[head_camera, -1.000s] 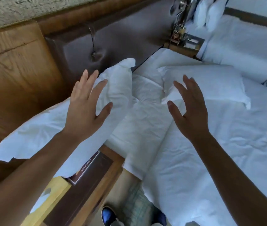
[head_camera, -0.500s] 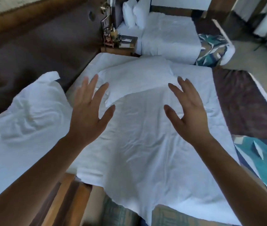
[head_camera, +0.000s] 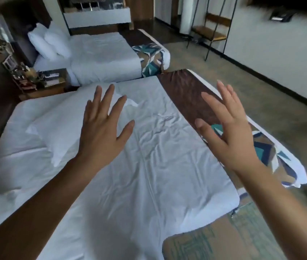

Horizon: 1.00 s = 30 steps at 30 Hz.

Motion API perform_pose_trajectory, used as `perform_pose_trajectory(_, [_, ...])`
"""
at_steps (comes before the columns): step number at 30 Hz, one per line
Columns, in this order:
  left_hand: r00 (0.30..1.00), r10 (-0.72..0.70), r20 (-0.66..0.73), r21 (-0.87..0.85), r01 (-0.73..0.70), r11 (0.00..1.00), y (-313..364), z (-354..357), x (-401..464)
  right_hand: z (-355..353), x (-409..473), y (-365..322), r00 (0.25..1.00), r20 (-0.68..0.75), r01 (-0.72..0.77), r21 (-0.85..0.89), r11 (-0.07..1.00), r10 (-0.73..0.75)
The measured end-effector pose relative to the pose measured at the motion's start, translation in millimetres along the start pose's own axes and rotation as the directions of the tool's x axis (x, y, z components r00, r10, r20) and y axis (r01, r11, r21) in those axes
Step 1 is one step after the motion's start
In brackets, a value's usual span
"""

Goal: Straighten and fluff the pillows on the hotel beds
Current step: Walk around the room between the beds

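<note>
Both hands, left (head_camera: 100, 132) and right (head_camera: 229, 136), are hovering spread and empty over the bed (head_camera: 158, 175). One pillow (head_camera: 60, 126) is lying flat near the head edge. I would take its two ends and shake it evenly, then set it straight.

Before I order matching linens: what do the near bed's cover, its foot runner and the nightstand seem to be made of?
Cover: white woven fabric, probably cotton, matte; it holds fine creases. Foot runner: heavier cloth, brown with a slight sheen and a teal patterned end; the fibre is unclear. Nightstand: looks like wood or wood veneer with a warm brown finish, though blurred.
</note>
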<state>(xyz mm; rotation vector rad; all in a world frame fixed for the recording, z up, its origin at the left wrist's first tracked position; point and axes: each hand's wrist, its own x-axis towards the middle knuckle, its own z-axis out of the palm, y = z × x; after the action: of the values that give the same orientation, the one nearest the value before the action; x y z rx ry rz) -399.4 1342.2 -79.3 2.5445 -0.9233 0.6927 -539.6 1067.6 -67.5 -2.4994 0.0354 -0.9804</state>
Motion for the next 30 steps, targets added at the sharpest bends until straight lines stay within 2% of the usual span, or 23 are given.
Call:
perform_pose_trajectory(6, [0.989,0.146,-0.023,-0.117,-0.148,0.982,12,-7,27,-41,-23,-31,0.990,-0.124,-0.089,-0.118,0.989,0.074])
perform_pose_trajectory(12, [0.949,0.309,-0.057,-0.259,-0.313,0.914,39,-6,48,-69,-61,-61,0.969,-0.184,-0.210,-0.255,0.944,0.166])
perform_pose_trajectory(16, [0.903,0.411,-0.121,-0.382,-0.425,0.821,86,-2,59,-101,-87,-71,0.953,-0.223,-0.278,-0.379,0.883,0.205])
perform_pose_trajectory(21, [0.824,0.548,-0.141,-0.477,-0.542,0.692,152,-4,58,-155,-121,-73,0.910,-0.343,-0.383,-0.477,0.791,0.234])
perform_pose_trajectory(30, [0.770,0.620,-0.151,-0.445,-0.613,0.653,264,-4,79,-243,-152,-34,0.873,-0.438,-0.427,-0.480,0.766,0.213])
